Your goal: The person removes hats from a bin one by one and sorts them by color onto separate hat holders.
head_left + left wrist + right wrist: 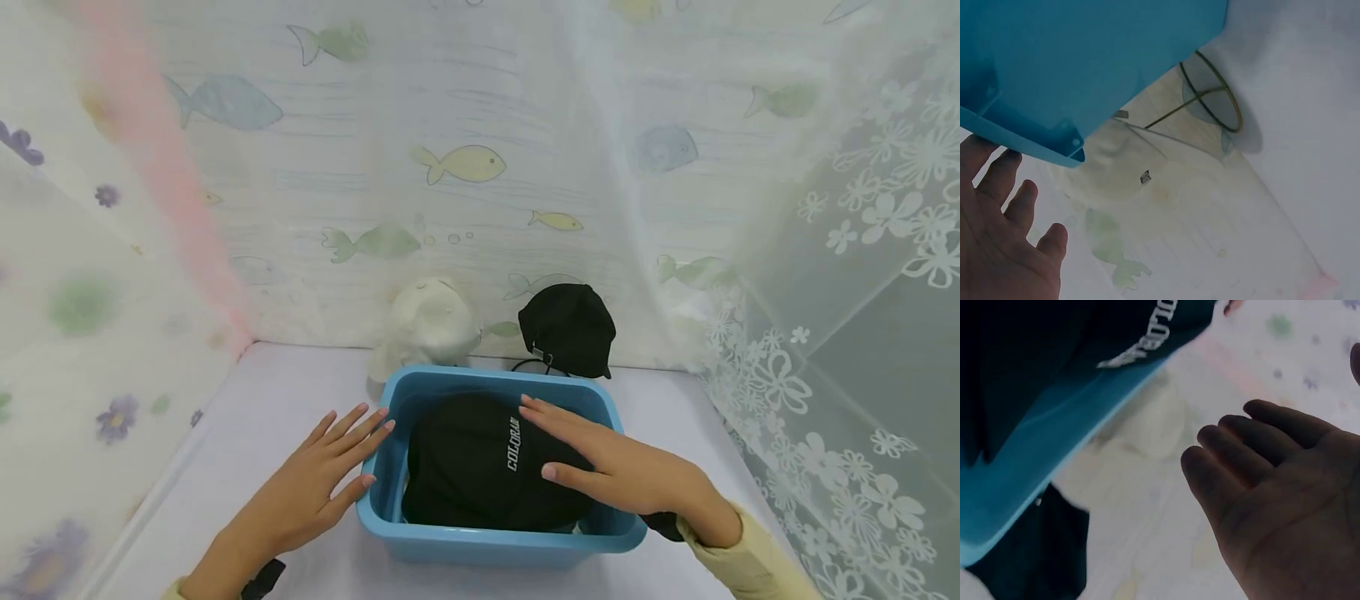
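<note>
A blue plastic basin (480, 543) stands on the white surface, and a black cap (465, 458) with white lettering lies inside it. My left hand (318, 475) is at the basin's left rim, fingers spread; in the left wrist view its fingertips are at the rim, though touching or just apart I cannot tell. Over the right part of the basin hovers my right hand (622, 462), its fingers straight and palm bare in the right wrist view. Neither hand grips anything. Whatever lies under the black cap is mostly hidden.
Behind the basin, a white cap (435, 321) sits at the left and another black cap (567, 329) at the right. A round wire stand (1232, 103) shows beside the white cap. Fish-patterned curtain (465, 200) hangs at the back, with sheer flowered curtain (885, 417) on the right.
</note>
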Demonstrator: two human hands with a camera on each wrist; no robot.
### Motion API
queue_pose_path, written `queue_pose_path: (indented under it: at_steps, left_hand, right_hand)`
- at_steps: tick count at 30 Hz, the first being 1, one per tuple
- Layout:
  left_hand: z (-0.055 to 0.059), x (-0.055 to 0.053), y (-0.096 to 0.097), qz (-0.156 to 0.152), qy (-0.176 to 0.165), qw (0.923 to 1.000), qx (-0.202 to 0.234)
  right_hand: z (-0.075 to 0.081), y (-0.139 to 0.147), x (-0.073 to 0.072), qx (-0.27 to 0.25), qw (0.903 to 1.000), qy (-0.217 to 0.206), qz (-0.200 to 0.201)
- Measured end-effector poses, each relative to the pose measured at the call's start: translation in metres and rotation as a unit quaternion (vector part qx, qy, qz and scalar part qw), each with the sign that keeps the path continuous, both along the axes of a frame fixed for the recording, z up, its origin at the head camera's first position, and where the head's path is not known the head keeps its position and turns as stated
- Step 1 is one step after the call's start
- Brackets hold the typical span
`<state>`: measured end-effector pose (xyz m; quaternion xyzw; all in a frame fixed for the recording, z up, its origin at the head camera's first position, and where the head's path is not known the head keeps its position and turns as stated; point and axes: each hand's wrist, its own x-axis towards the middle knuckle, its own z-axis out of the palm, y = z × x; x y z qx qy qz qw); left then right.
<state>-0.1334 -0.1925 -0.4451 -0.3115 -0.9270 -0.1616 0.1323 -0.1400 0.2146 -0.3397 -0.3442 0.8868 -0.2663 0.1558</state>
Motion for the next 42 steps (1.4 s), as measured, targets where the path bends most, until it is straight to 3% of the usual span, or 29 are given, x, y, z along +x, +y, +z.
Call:
queue_pose_path:
  at_steps: [5,9,14,19,27,42]
  left_hand:
    - [-0.004,0.005,0.002,-0.014,0.014,0.9998,-0.003]
    - [-0.009,0.007,0.002,-0.028,0.03,0.9991,0.002]
    - [-0.011,0.008,0.005,-0.06,0.044,0.997,0.021]
    - [-0.013,0.009,0.01,-0.087,0.036,0.9948,0.04]
    - [-0.017,0.011,0.017,-0.073,0.037,0.9954,0.05]
    - [-0.018,0.012,0.016,-0.068,0.046,0.9956,0.046]
  right_hand:
    - [-0.006,-0.038,-0.031,0.023,0.9983,0.003,0.053]
    - [-0.015,-0.067,-0.053,0.037,0.9971,0.01,0.066]
    - [-0.029,-0.096,-0.069,0.052,0.996,0.012,0.072]
    - [-0.045,-0.115,-0.071,0.094,0.9922,0.032,0.075]
    - [-0.052,-0.126,-0.064,0.134,0.987,0.078,0.044]
    - [-0.043,-0.116,-0.072,0.032,0.9947,0.063,0.075]
